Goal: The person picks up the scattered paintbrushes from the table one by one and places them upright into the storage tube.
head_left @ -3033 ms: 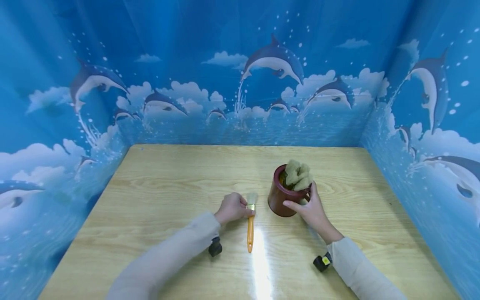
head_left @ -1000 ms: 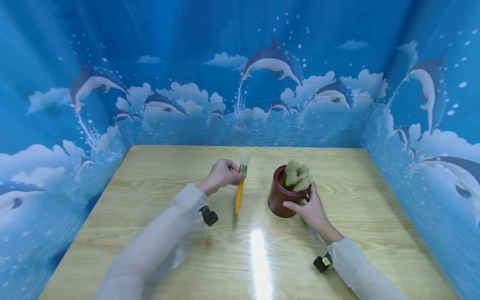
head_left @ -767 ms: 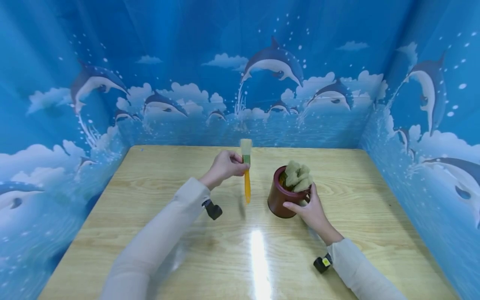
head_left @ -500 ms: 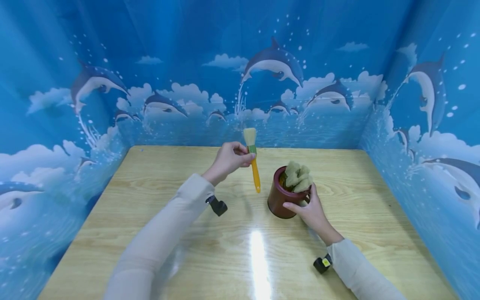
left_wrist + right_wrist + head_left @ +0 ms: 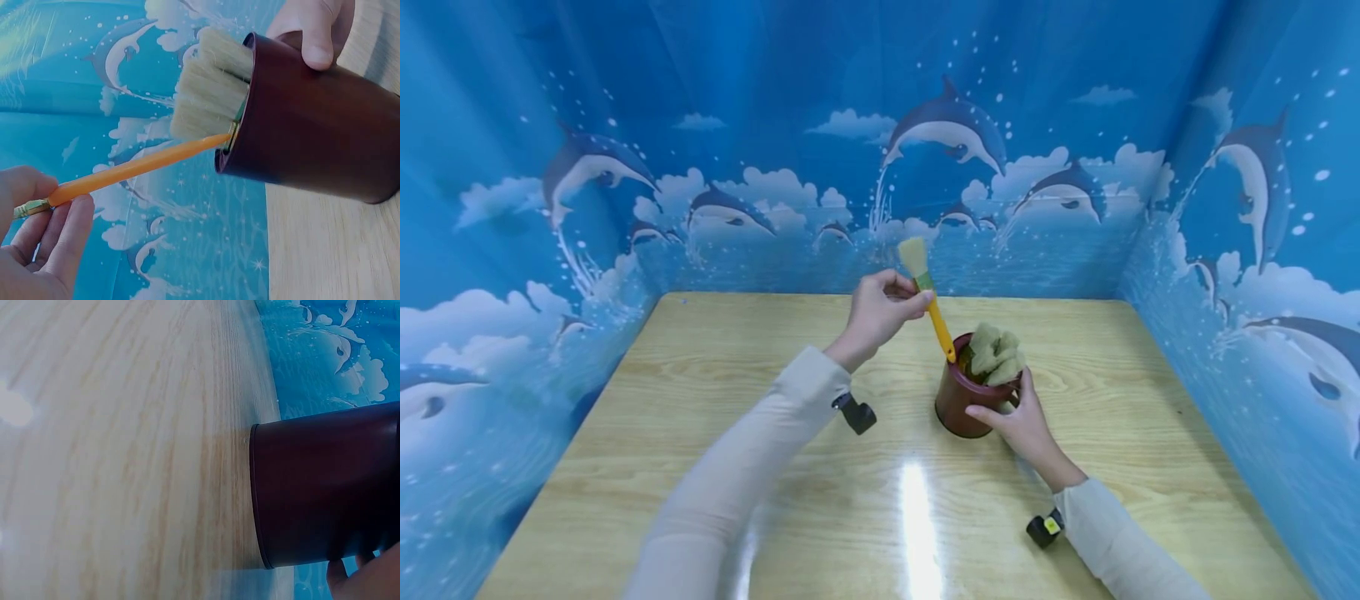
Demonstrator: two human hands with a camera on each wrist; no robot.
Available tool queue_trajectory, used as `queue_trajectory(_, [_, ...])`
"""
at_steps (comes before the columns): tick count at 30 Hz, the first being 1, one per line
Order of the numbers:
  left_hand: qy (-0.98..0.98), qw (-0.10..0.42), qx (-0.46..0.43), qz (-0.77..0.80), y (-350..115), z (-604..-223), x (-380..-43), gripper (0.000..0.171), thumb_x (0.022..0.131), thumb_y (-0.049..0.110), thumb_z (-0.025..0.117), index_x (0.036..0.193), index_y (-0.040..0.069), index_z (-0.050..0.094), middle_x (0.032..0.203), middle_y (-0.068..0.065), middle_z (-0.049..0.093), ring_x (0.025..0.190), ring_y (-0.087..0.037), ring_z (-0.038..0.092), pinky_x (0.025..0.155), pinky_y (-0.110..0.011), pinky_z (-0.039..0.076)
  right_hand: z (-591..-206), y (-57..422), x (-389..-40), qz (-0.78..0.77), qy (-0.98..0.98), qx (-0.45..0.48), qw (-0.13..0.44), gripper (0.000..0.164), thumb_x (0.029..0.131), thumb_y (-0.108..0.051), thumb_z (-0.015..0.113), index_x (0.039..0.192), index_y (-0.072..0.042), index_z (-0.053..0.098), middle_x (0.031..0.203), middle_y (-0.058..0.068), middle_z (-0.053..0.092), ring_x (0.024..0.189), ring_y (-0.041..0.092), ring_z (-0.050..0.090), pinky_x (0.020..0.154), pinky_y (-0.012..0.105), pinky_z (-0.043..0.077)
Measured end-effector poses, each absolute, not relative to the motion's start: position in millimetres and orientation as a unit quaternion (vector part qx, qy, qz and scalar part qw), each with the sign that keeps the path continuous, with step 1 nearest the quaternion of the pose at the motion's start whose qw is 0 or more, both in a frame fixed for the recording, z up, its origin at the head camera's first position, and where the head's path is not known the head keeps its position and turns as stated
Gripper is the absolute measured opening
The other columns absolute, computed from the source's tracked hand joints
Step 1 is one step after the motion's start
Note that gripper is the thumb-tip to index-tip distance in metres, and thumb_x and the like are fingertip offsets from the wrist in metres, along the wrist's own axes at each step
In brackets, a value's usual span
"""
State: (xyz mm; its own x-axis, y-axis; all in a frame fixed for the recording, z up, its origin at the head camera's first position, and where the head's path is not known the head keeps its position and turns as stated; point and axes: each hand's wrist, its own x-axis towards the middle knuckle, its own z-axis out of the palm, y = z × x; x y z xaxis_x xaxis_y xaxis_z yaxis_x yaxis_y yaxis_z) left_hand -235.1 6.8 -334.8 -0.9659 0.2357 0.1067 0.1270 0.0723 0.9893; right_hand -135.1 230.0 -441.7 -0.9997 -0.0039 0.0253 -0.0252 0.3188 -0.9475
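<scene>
My left hand pinches a paintbrush near its green ferrule, with the pale bristles up and the orange handle slanting down to the right. The handle's end is at the rim of a dark red-brown cup; whether it touches the rim I cannot tell. In the left wrist view, several brushes stand in the cup, bristles upward. My right hand grips the cup at its right side, thumb toward the front. The right wrist view shows the cup's lower wall and part of that hand.
The cup stands upright on a wood-grain table. Blue dolphin-print curtains hang behind the table and along both sides. Bright light reflects off the table's front middle.
The left hand has lifted the paintbrush from the table and brought it rightward, its handle end now at the cup's rim. The right hand and cup have stayed put.
</scene>
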Motion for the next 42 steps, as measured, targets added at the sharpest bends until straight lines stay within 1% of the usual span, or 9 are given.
queue_trajectory(6, [0.753,0.014,0.151,0.64,17,-336,-230,0.018,0.086,0.019,0.073,0.09,0.003,0.064,0.091,-0.01,0.067,0.079,-0.017,0.069,0.071,-0.027,0.058,-460,237,-145,0.586,-0.81,0.011,0.016,0.103,0.08,-0.019,0.079,0.154,-0.019,0.006,0.157,0.01,0.018,0.143,0.034,0.018,0.113,0.06,0.02])
queue_trajectory(9, [0.772,-0.015,0.182,0.609,22,-337,-226,0.017,0.086,0.019,0.073,0.088,0.005,0.063,0.089,-0.008,0.067,0.078,-0.015,0.069,0.069,-0.025,0.058,-469,240,-149,0.583,-0.812,0.016,0.024,0.103,0.08,-0.023,0.079,0.153,-0.023,0.008,0.156,0.007,0.02,0.142,0.031,0.02,0.113,0.059,0.021])
queue_trajectory(13, [0.796,-0.062,0.239,0.552,29,-340,-220,0.015,0.087,0.018,0.072,0.085,0.006,0.063,0.084,-0.006,0.067,0.074,-0.012,0.067,0.066,-0.021,0.056,-472,242,-149,0.582,-0.812,0.022,0.031,0.101,0.08,-0.025,0.079,0.153,-0.025,0.009,0.156,0.006,0.021,0.142,0.031,0.021,0.112,0.06,0.022])
queue_trajectory(18, [0.808,-0.085,0.287,0.508,37,-344,-215,0.013,0.087,0.014,0.071,0.084,0.007,0.061,0.08,-0.005,0.068,0.07,-0.01,0.065,0.063,-0.016,0.053,-472,242,-149,0.587,-0.809,0.024,0.03,0.1,0.081,-0.025,0.078,0.152,-0.027,0.009,0.155,0.006,0.021,0.142,0.03,0.021,0.111,0.061,0.022])
queue_trajectory(23, [0.823,-0.077,0.297,0.478,42,-350,-215,0.013,0.087,0.014,0.071,0.085,0.006,0.061,0.082,-0.007,0.069,0.071,-0.01,0.066,0.061,-0.014,0.052,-471,241,-149,0.591,-0.806,0.025,0.025,0.1,0.082,-0.023,0.078,0.152,-0.027,0.008,0.156,0.004,0.02,0.142,0.029,0.02,0.112,0.06,0.022])
queue_trajectory(30, [0.84,-0.044,0.271,0.467,41,-355,-215,0.022,0.088,0.027,0.071,0.095,0.007,0.067,0.089,-0.005,0.072,0.078,-0.012,0.069,0.064,-0.017,0.054,-444,232,-138,0.593,-0.805,0.026,0.011,0.098,0.083,-0.016,0.076,0.153,-0.014,0.006,0.156,0.013,0.017,0.142,0.035,0.018,0.112,0.062,0.02])
queue_trajectory(32, [0.841,-0.04,0.267,0.469,39,-356,-215,0.023,0.089,0.029,0.07,0.097,0.008,0.067,0.091,-0.004,0.072,0.08,-0.012,0.069,0.066,-0.018,0.054,-442,231,-137,0.593,-0.805,0.028,0.013,0.099,0.083,-0.016,0.076,0.153,-0.013,0.006,0.155,0.013,0.018,0.142,0.035,0.019,0.112,0.062,0.02])
queue_trajectory(37, [0.845,-0.035,0.261,0.466,27,-365,-217,0.022,0.09,0.027,0.068,0.1,0.007,0.069,0.093,-0.004,0.071,0.082,-0.014,0.069,0.07,-0.02,0.055,-441,231,-137,0.592,-0.806,0.022,0.012,0.099,0.083,-0.016,0.076,0.153,-0.013,0.006,0.156,0.014,0.017,0.142,0.035,0.018,0.112,0.061,0.02])
queue_trajectory(42, [0.855,-0.016,0.249,0.454,13,-377,-217,0.022,0.091,0.025,0.067,0.1,0.005,0.068,0.094,-0.005,0.07,0.082,-0.014,0.068,0.071,-0.021,0.055,-440,230,-135,0.593,-0.805,0.017,0.01,0.1,0.083,-0.015,0.076,0.153,-0.014,0.005,0.156,0.014,0.016,0.143,0.036,0.017,0.112,0.062,0.019])
